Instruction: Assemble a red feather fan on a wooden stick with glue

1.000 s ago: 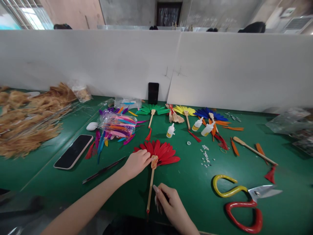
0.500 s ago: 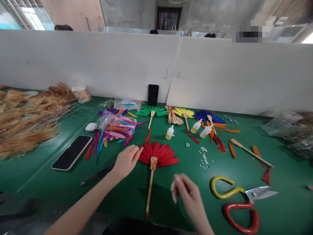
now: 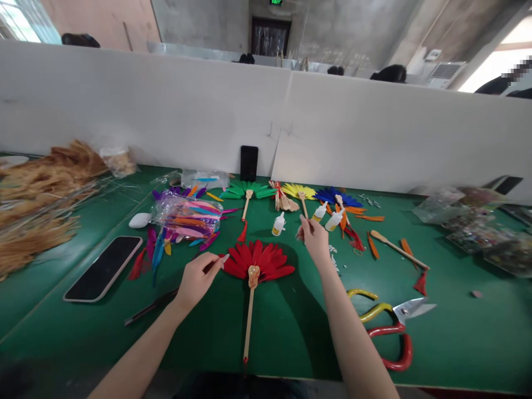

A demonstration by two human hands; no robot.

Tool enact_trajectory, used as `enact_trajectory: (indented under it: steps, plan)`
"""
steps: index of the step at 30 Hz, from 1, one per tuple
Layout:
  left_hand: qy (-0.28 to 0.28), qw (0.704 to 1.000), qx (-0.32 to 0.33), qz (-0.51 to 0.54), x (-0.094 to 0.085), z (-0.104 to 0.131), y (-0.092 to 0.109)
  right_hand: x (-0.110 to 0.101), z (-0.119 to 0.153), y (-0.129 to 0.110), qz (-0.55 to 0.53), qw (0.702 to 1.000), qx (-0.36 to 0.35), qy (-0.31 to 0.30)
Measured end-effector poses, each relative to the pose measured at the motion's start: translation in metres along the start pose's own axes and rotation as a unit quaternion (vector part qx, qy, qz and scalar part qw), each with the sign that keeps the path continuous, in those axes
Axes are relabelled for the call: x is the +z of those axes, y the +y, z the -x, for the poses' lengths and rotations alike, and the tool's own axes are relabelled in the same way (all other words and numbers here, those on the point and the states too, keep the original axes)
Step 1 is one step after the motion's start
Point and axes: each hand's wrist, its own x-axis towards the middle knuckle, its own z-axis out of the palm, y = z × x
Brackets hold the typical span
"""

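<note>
Work centres on a fan of red feathers with a pale wooden centre and handle, which lies on the green surface in front of the person, its feathers spread away and its handle pointing back toward the body. The feathers form a broad fan around the far side of the centre, so the step in hand looks like arranging or dressing this piece.

The left hand is at the fan's left edge, fingers curled, with thumb and fingertips close together beside the outermost feather. Whether they pinch it or only touch it cannot be told. The right hand is beyond the fan and to its right, fingers bent and drawn in, near the handle of a yellow feather fan and a small white bottle with a yellow label. Nothing can be made out in its grasp, and the gap between its fingertips is too small to judge.

Another white bottle stands between the red fan and a green feather fan. Tiny white beads lie partly behind the right forearm. Handling any bead would call for a fine fingertip pinch, with the red feathers left undisturbed.
</note>
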Motion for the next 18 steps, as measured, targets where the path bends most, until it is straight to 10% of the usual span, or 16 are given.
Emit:
enact_trajectory:
  steps: [18]
  plan:
    - [0.029, 0.984, -0.096, 0.149, -0.011, 0.001, 0.006, -0.001, 0.002, 0.020, -0.016, 0.999, 0.030, -0.007]
